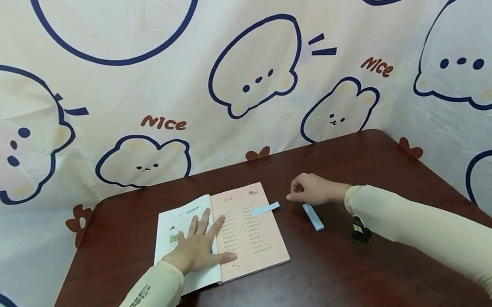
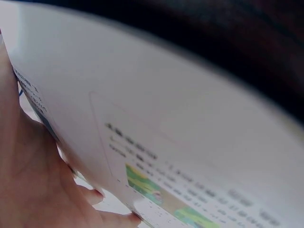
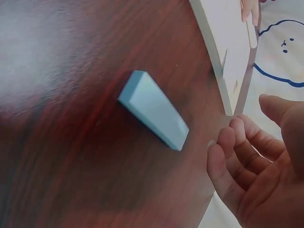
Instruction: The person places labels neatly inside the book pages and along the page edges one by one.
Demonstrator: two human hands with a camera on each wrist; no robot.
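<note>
An open book (image 1: 253,254) lies on the dark table, with a white left page and a pink right page of printed lines. My left hand (image 1: 199,245) rests across its fold with spread fingers; in the left wrist view the same hand (image 2: 42,175) lies along the page. A pale blue paper strip (image 1: 265,209) sits on the pink page, its end past the right edge. Right of the book is a blue pad of sticky notes (image 1: 313,217), seen as a thick block (image 3: 156,111) in the right wrist view. Beside it hovers my right hand (image 1: 314,189), fingers loosely bent and holding nothing.
The brown table (image 1: 356,277) has rounded back corners. A cloth (image 1: 261,131) printed with cartoon faces hangs behind it and along both sides. A small black device (image 1: 361,230) is at the right wrist.
</note>
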